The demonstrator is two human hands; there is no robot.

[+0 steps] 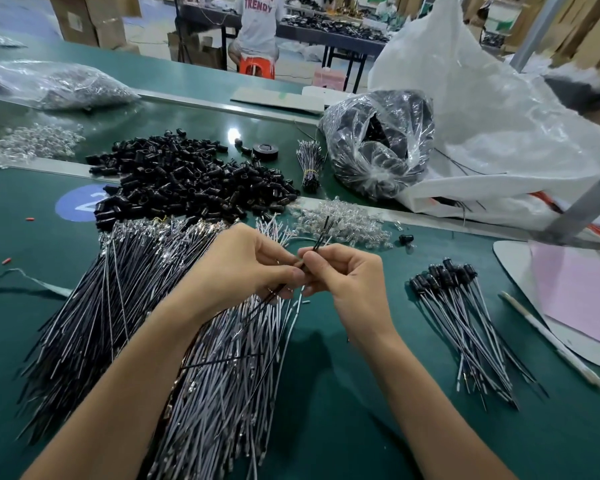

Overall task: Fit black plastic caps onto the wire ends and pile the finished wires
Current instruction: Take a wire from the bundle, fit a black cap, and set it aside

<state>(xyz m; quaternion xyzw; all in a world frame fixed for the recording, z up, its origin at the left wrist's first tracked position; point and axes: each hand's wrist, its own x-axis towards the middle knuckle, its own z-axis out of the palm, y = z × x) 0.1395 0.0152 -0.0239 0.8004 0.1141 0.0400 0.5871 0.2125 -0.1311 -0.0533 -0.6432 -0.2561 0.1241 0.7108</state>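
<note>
A thin wire (321, 237) is pinched by the left hand (250, 268) and right hand (347, 278) (fingers (329, 252) curled on it). Capped wires (465, 306) are piled beside, at the right.

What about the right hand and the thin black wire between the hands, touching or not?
Touching. The head view shows the right hand pinching the black wire between thumb and forefinger; the left hand grips it lower down.

Far centre, seated person's white shirt (258, 19): pink lettering "TRENDY", repeated on two lines, upper line partly cut off. Near left, blue circle (78, 203) on green table: white numeral "2".
</note>
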